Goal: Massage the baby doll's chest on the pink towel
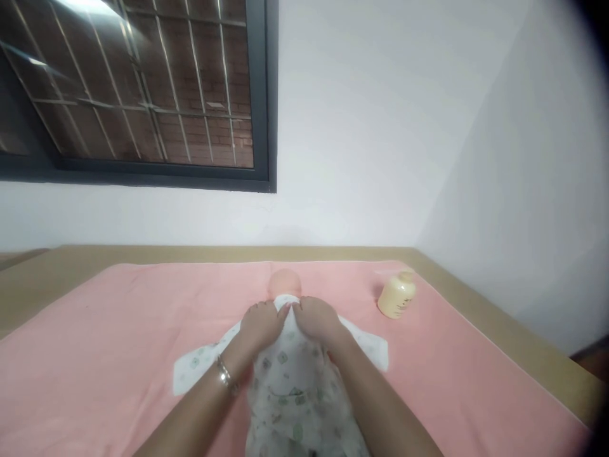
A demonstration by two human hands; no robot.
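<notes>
A baby doll lies on the pink mat, and the rounded top of its head (284, 282) shows just beyond my hands. Over its body is a white baby garment (295, 368) with a small green and grey print, its sleeves spread out to both sides. My left hand (264, 324), a silver bracelet at its wrist, is closed on the garment's neckline. Right beside it, my right hand (318, 318) pinches the same neckline. Both thumbs nearly meet at the middle of the collar. The doll's face and most of its body are hidden.
A cream-coloured bottle (398, 296) lies tilted on the right of the pink mat (114, 330). The mat covers a tan surface (514, 336) that runs up to a white wall. A dark-framed window (266, 114) with bars is at the upper left.
</notes>
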